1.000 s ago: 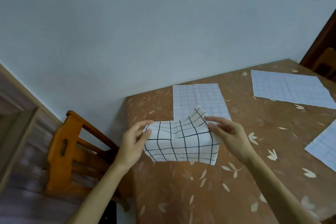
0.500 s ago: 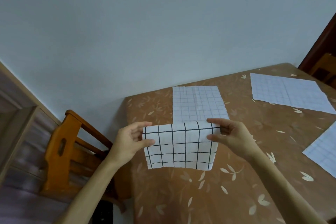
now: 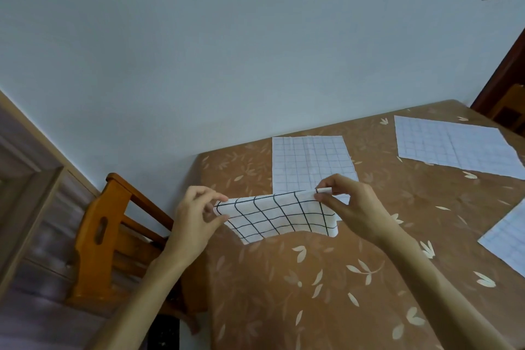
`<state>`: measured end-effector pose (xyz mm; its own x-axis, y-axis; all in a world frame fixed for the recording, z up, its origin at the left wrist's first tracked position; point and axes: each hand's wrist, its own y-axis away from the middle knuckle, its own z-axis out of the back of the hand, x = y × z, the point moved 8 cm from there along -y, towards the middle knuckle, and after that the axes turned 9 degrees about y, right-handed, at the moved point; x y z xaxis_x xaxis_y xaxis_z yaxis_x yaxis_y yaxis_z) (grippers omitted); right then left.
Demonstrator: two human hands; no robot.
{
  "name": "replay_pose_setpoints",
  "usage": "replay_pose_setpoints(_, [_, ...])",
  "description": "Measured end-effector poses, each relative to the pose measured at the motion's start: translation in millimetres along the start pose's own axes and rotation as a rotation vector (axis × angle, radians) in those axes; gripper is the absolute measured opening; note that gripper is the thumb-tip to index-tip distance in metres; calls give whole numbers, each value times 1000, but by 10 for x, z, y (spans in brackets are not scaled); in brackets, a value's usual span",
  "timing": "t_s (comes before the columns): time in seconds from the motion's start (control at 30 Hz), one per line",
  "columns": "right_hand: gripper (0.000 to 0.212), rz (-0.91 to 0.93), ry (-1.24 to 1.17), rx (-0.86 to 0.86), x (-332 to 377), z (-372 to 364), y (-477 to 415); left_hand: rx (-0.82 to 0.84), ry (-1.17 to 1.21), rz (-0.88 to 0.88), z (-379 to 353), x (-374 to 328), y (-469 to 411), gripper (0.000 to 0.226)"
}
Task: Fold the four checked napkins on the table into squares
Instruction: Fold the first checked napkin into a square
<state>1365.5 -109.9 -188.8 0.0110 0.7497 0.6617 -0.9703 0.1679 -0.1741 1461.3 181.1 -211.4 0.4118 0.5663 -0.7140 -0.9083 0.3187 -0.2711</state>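
Left hand (image 3: 196, 219) and right hand (image 3: 349, 204) each pinch the folded napkin (image 3: 278, 216) in a narrow grip over the table (image 3: 284, 293).

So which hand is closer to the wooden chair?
Left. The left hand pinches the held napkin by one corner just beside the chair; the right hand pinches the other corner, farther off over the table.

Table w/ brown leaf-print cloth (image 3: 312, 278). Flat on it: pale thin-checked fabric napkin (image 3: 309, 162) at back edge, 2nd napkin (image 3: 454, 145) far right, 3rd napkin (image 3: 508, 239) at right, partly out of view.
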Motion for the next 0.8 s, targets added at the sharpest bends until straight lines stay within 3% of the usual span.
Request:
replay_pose_setpoints(0.1, [9,42,-70,3,174,-10,-4,82,-98,-12,-114,-145,13,48])
replay_pose_setpoints(0.23, [23,76,-96,11,392,-48,-39,223,63,-122,-396,-650,-23,58])
replay_pose_setpoints(0.37, [31,88,-110,61,529,-103,-90,147,323,-173,-502,-1103,-85,31])
replay_pose_setpoints(0.5, [38,78,-31,70,492,6,-102,117,495,-141,-517,-1079,-169,12])
replay_pose_setpoints(0.63, [19,-12,94,87,178,104,-87,142,670,-7,-477,-842,-229,14])
replay_pose_setpoints(0.8, [15,-70,-185,66,-61,192,-15,183,713,92,-437,-611,-234,26])
